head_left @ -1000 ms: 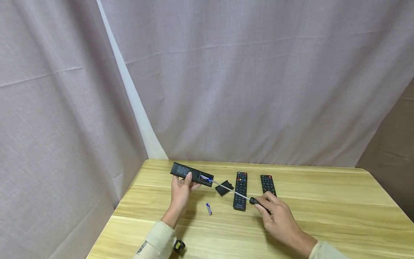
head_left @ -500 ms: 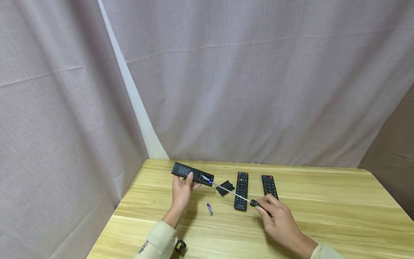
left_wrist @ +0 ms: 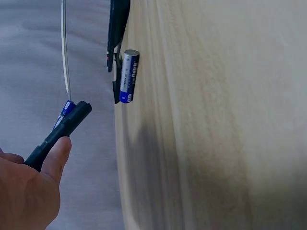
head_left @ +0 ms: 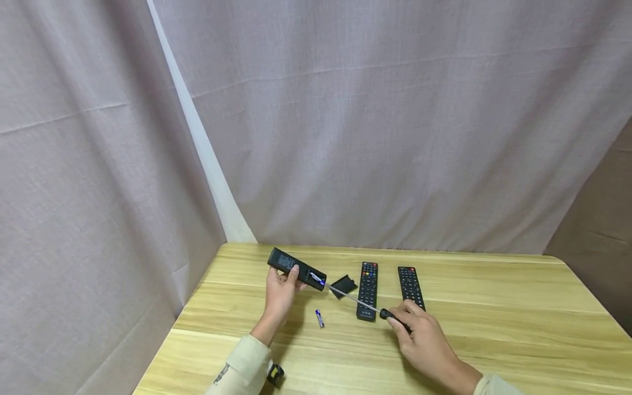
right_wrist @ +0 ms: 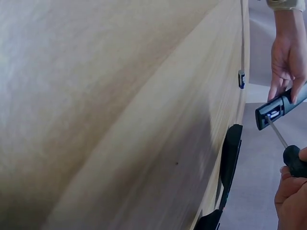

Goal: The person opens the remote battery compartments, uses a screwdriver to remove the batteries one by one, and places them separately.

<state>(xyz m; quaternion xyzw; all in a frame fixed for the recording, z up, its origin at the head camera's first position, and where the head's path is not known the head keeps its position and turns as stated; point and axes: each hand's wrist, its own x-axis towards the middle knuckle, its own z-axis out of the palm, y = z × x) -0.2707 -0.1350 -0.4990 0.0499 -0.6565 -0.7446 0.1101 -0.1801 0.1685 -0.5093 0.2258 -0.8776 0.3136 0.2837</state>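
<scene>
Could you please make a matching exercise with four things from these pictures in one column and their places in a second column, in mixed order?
Things:
1. screwdriver
2. loose battery
3. battery cover
4. opened remote

Places:
A. lying on the table, nearer the person than the opened remote
B. held above the table by the left hand
C. gripped by the right hand, tip at the battery compartment
D. flat on the table, just left of two remotes lying face up

Pairs: 1-C, 2-A, 3-D, 4-B
</scene>
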